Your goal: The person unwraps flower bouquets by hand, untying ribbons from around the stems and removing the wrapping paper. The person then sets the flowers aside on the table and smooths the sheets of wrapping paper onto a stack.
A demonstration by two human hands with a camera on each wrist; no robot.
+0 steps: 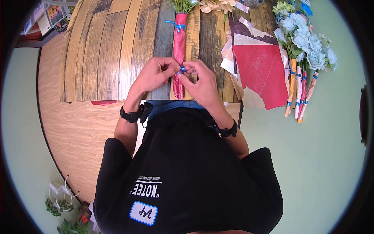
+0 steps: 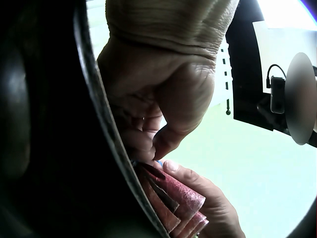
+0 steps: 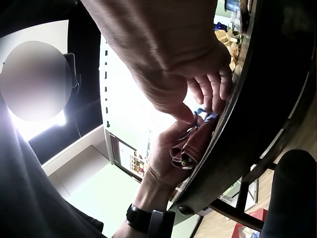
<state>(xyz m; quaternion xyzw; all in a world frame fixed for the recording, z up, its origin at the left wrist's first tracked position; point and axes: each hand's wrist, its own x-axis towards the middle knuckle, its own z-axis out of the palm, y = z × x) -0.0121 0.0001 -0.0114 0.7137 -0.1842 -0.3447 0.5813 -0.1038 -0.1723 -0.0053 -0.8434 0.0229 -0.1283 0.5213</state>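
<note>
A bundle of flower stems wrapped in red paper (image 1: 179,46) lies on the wooden table, its bottom end toward the person's body. One blue ribbon (image 1: 178,26) is tied near its top. Lower down, both hands meet over a second blue ribbon (image 1: 182,69) around the wrap. The left hand (image 1: 154,75) pinches this ribbon between thumb and forefinger. From the other side, the right hand (image 1: 201,83) pinches it too, its thumb against the paper. In the right wrist view the blue ribbon (image 3: 206,115) shows at the right fingertips, above the rolled paper end (image 3: 184,157).
Sheets of red paper (image 1: 260,72) and other wrapping lie stacked to the right. Beyond them are finished bouquets with light blue flowers (image 1: 300,33) and wrapped stems (image 1: 298,91). Peach flowers (image 1: 218,6) sit at the back. The table's front edge (image 1: 117,100) runs close below the hands.
</note>
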